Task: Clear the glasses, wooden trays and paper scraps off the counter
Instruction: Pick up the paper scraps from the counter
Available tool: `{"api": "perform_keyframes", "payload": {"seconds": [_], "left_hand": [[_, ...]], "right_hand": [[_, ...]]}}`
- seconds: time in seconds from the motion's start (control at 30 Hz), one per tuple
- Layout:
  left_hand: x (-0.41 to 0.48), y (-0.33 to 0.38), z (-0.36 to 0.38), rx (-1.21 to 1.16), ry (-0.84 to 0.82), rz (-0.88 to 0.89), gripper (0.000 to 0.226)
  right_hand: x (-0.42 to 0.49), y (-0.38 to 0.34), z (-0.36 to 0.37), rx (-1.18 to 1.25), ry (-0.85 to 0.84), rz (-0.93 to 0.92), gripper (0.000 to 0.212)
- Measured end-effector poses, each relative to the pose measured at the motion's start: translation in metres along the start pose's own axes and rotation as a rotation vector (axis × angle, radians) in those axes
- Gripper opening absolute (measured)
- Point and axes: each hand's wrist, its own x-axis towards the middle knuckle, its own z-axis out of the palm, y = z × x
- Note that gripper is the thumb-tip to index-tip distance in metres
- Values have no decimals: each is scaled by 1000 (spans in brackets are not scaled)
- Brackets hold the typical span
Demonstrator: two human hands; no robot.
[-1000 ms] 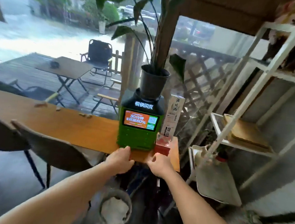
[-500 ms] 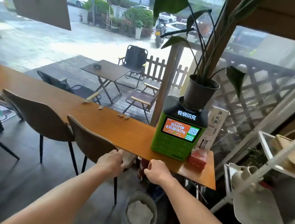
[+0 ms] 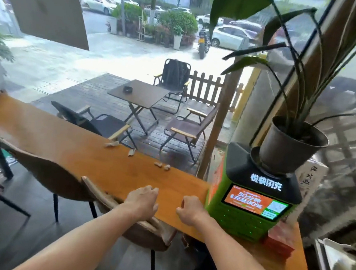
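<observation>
Several crumpled paper scraps lie along the far edge of the long wooden counter, with a pair of them nearest the green machine. My left hand hangs over the counter's near edge with curled fingers and nothing in it. My right hand is beside it, loosely fisted and also holding nothing, just left of the machine. The scraps lie well beyond both hands. No glasses or wooden trays show on the counter.
A green charging station with a potted plant on top stands at the counter's right end, a red box next to it. Brown chairs line the near side. A white rack is at far right.
The view has swung left along the counter. Both hands have moved up from the counter's edge near the bin to over its top, left of the machine.
</observation>
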Motion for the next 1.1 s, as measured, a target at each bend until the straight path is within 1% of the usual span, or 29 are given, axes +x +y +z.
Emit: {"api": "perform_keyframes", "payload": {"seconds": [0.13, 0.2, 0.3, 0.4, 0.5, 0.6, 0.77, 0.87, 0.97, 1.1], "left_hand": [[58, -31, -16, -38, -40, -79, 24], [75, -45, -15, -59, -81, -123, 25], [93, -62, -9, -21, -159, -136, 28], [113, -74, -9, -25, -183, -138, 25], [139, -84, -11, -24, -203, -120, 26], [165, -90, -13, -35, -230, -100, 31], [215, -101, -16, -49, -261, 9, 32], [243, -112, -16, -79, -295, 29, 33], [270, -126, -8, -157, -325, 29, 30], [301, -143, 14, -167, -383, 37, 27]], "right_hand": [[62, -12, -19, 5, -13, -3, 36], [83, -15, -19, -1, -29, 4, 37], [103, -22, -15, -16, -57, -1, 35], [123, -27, -13, -13, -77, -21, 34], [146, -32, -18, 21, -57, 3, 29], [167, -35, -20, 36, -50, 49, 32], [209, -41, -26, 86, -25, 144, 28], [231, -47, -24, 97, -39, 208, 26], [258, -54, -17, 101, -69, 241, 29], [297, -64, -4, 99, -105, 280, 35]]}}
